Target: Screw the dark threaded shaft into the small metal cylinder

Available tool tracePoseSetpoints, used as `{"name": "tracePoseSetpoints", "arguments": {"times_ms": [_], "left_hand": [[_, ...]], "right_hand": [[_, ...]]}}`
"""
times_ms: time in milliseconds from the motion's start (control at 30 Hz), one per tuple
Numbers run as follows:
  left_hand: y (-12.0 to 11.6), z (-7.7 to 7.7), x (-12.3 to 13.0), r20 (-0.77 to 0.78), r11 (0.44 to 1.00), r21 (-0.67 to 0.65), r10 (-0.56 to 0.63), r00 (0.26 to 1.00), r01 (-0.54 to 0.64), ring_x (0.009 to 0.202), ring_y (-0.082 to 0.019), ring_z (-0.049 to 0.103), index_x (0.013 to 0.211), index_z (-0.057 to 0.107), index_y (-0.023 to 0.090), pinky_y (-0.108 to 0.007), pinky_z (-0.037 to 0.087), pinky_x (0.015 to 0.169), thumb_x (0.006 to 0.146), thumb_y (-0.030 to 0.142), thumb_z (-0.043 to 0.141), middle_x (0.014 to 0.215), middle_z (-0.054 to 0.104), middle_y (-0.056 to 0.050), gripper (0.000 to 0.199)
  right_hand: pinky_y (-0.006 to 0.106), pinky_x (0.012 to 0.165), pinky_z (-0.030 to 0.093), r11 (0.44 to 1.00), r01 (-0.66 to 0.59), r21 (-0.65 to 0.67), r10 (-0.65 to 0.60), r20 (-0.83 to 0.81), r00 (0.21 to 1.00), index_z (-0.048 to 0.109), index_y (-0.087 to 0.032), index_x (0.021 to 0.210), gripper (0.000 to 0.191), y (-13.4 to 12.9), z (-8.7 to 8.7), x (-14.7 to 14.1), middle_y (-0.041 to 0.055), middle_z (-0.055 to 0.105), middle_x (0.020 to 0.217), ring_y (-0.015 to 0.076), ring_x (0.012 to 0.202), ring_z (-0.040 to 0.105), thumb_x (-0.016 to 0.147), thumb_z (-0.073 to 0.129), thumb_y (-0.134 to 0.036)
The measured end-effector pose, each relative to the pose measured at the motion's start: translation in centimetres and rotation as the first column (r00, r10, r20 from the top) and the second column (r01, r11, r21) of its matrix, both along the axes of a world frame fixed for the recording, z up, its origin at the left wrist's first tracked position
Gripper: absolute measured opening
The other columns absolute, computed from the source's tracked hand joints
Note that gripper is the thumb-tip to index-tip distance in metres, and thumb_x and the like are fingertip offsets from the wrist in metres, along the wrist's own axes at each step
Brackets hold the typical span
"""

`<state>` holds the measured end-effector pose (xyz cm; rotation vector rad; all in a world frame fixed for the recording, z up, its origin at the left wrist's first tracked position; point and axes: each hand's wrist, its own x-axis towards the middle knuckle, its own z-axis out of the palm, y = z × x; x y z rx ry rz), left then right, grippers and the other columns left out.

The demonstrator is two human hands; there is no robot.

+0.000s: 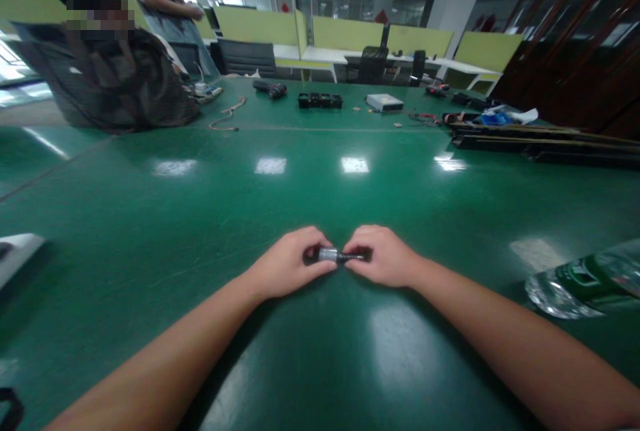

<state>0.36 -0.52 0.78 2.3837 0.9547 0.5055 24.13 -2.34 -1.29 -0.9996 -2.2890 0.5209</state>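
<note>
Just above the green table [320,198], a small silver-and-black cylinder [328,254] lies level between my two hands. My left hand [290,261] is closed round its thicker silver part, thumb in front and fingers behind. Toward the right the piece narrows to a thin dark shaft, which my right hand [385,256] pinches between thumb and fingers. Only a short gap parts the fingertips of the two hands. What kind of part it is cannot be made out, as the fingers cover both ends.
A plastic bottle [590,281] lies at the right. Farther back are a dark bag [125,84], a cable [230,114], a black slotted part [320,100], a white box [384,102] and black strips [545,144]. One person [160,4] stands behind; another sits at the left.
</note>
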Motion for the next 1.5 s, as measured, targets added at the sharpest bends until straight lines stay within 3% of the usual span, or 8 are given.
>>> {"name": "tracePoseSetpoints", "arguments": {"times_ms": [1500], "left_hand": [[0.0, -0.1, 0.0, -0.004, 1.000, -0.017, 0.005, 1.000, -0.005, 0.074, -0.015, 0.057, 0.095, 0.067, 0.019, -0.026, 0.043, 0.067, 0.090, 0.040, 0.065, 0.084, 0.061, -0.001, 0.022]], "right_hand": [[0.025, 0.065, 0.043, 0.998, 0.036, -0.060, -0.034, 0.030, 0.999, 0.072, -0.017, 0.081, 0.008, 0.4, 0.4, 1.8, 0.0010, 0.066, 0.073, 0.0127, 0.066, 0.059, 0.073, 0.073, -0.014]]}}
